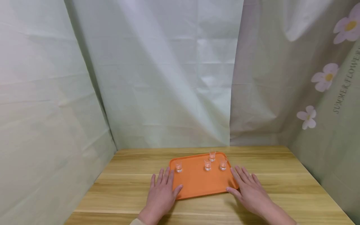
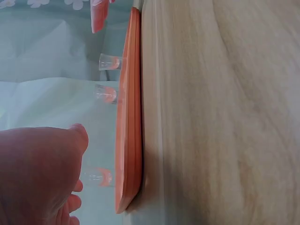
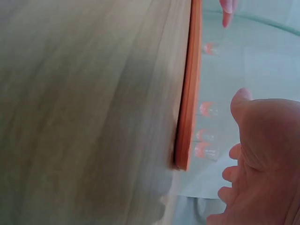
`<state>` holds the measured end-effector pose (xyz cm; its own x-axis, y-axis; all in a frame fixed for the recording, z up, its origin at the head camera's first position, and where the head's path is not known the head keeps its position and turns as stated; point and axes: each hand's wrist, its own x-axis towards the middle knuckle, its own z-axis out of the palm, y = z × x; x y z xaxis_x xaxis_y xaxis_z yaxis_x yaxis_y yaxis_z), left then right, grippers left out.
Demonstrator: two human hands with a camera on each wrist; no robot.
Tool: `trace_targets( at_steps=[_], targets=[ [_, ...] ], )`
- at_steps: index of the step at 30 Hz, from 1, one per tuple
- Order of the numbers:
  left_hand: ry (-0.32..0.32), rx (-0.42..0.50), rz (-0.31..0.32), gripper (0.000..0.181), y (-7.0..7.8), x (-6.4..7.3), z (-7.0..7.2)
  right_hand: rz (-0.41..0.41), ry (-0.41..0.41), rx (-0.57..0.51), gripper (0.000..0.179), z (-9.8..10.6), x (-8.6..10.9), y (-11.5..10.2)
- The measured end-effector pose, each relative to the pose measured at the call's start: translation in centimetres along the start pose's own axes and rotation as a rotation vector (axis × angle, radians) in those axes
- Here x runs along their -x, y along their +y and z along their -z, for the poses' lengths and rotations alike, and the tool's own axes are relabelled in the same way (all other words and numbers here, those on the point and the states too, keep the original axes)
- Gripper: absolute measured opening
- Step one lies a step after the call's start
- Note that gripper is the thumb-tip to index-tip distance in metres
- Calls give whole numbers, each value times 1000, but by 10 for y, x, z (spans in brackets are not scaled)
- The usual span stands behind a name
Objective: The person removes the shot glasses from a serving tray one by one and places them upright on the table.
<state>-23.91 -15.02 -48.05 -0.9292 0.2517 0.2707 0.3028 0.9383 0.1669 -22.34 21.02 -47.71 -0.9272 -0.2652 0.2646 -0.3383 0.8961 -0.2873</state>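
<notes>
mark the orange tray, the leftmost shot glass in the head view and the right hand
Orange tray [image 1: 198, 182], head view, bare floor
Leftmost shot glass [image 1: 178, 166], head view, side wall
Right hand [image 1: 249, 189], head view, back of hand

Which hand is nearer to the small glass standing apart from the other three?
Left. The left hand is at the same end of the orange tray as the lone glass; the right hand is at the opposite end.

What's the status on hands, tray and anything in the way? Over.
Left hand, right hand: open, at opposite ends of tray. Tray on table, four glasses upright on it. Nothing seen blocking hands.
</notes>
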Motion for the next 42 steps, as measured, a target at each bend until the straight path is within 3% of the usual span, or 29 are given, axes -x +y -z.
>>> trace_targets(
  at_steps=[27, 42],
  targets=[
    [-36, 32, 24, 74, -10, -3, -13, -19, -99, -30, 81, -11, -10, 14],
    [-81, 41, 34, 74, -11, -5, -14, -49, -211, -62, 81, -13, -15, 19]
  ],
)
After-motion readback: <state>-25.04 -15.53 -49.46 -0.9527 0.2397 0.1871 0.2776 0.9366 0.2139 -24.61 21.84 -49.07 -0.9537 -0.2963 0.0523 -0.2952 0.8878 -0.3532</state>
